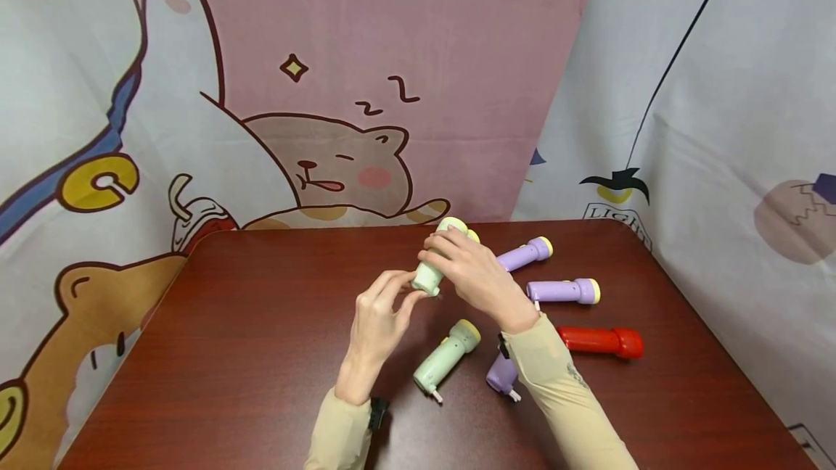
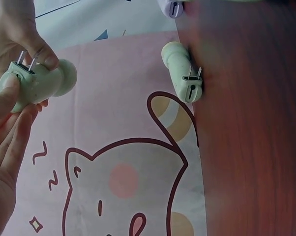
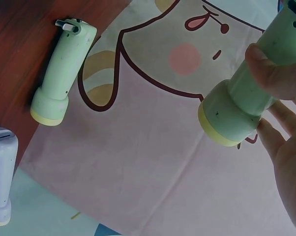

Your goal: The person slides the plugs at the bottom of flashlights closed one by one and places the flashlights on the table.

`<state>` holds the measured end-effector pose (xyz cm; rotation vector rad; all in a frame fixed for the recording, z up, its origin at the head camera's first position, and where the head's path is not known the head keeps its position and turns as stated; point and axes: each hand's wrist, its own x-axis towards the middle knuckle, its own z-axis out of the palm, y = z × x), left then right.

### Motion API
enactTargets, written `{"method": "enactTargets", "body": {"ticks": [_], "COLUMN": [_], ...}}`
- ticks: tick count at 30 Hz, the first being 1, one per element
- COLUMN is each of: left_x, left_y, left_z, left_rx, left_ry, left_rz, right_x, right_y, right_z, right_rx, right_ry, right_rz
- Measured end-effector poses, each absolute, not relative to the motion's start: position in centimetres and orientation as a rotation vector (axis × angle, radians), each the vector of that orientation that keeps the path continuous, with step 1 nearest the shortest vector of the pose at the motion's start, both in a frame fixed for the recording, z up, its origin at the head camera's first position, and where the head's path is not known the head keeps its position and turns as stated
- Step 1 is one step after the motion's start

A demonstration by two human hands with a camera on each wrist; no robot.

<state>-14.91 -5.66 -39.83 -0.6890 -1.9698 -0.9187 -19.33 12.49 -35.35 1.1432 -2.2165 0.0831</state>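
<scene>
A pale green flashlight (image 1: 427, 278) with a yellow rim is held above the table between both hands. My right hand (image 1: 472, 273) grips it round the body. At its tail end, the thumb and fingers of my left hand (image 1: 377, 321) pinch it. In the left wrist view two metal prongs stand out from the tail of this flashlight (image 2: 45, 83), beside the left thumb. A second green flashlight (image 3: 64, 69), prongs out, lies behind the right hand and is mostly hidden in the head view. Nearer the front lies another green flashlight (image 1: 444, 358), its prongs out too.
Right of the hands lie a far purple flashlight (image 1: 525, 255), a middle purple flashlight (image 1: 558, 291) and a red flashlight (image 1: 597, 341). The right forearm partly covers a near purple flashlight (image 1: 501, 374). A printed cloth (image 1: 483, 56) hangs behind the brown table (image 1: 248, 354).
</scene>
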Motion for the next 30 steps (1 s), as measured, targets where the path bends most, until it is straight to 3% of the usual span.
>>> {"method": "enactTargets", "body": {"ticks": [30], "left_x": [-14.91], "left_y": [-5.98], "left_z": [-39.56], "left_rx": [-0.698], "left_ry": [-1.964], "left_rz": [-0.919], "right_x": [-19.21], "right_y": [12.28], "right_z": [-35.35], "right_rx": [1.154], "right_ry": [-2.246], "right_rz": [0.083]}}
